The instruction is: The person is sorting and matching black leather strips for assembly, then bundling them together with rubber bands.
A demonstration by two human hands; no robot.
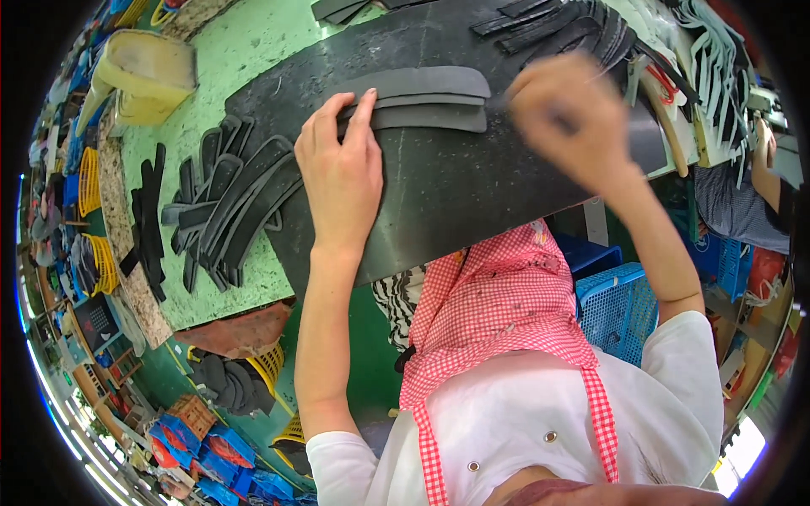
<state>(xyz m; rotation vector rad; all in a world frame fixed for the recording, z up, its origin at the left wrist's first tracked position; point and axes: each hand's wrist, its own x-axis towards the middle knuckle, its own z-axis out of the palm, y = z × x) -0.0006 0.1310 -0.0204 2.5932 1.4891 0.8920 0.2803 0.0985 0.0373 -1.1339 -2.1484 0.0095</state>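
1. The left hand (342,173) lies flat, fingers spread, pressing the near end of the grey strips (422,99) onto the black mat (456,194).
2. The right hand (565,118) is blurred over the strips' far end; I cannot tell whether it is closed or gripping anything.
3. The strips sit stacked and fanned at the mat's upper middle, touching the left fingertips.
4. To do this well, judging from the pose: keep the left palm firm so the stack does not slide, keep the edges aligned, and work the right hand away from the holding fingers.
5. A loose pile of dark strips (224,198) lies left on the green table (211,93).
6. A yellow tub (143,76) stands at the upper left; blue crates (620,304) sit under the table at right. No labels are legible.
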